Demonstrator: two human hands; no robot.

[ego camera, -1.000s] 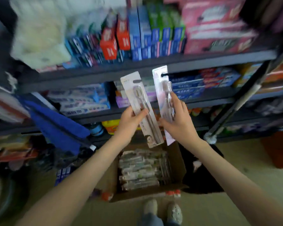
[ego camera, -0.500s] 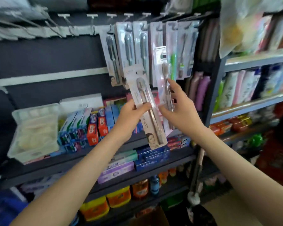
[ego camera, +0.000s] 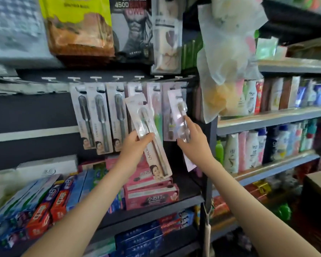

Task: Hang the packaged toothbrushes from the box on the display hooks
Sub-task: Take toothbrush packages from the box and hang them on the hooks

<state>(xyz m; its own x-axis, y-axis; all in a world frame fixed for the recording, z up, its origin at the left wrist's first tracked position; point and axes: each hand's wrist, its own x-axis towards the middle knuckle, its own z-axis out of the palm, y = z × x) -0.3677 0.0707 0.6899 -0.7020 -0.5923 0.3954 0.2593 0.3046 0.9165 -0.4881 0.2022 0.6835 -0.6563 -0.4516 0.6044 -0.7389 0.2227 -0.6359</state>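
The left hand [ego camera: 135,143] grips one toothbrush pack [ego camera: 156,154], tilted, below the hook row [ego camera: 139,77]. The right hand [ego camera: 191,140] pinches a second pack [ego camera: 178,108] higher up, near the right end of that row. Its hole looks small, so it might miss a hook, slip and fall. It could also bump the hung packs [ego camera: 100,117] behind.

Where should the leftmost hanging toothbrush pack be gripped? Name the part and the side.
Pinch the bottom end of the leftmost pack, front and back, coming from below. It is a flat card hanging upright; its top is threaded on the hook and its right edge is crowded by the neighbouring pack, so only the lower end and left edge are free.
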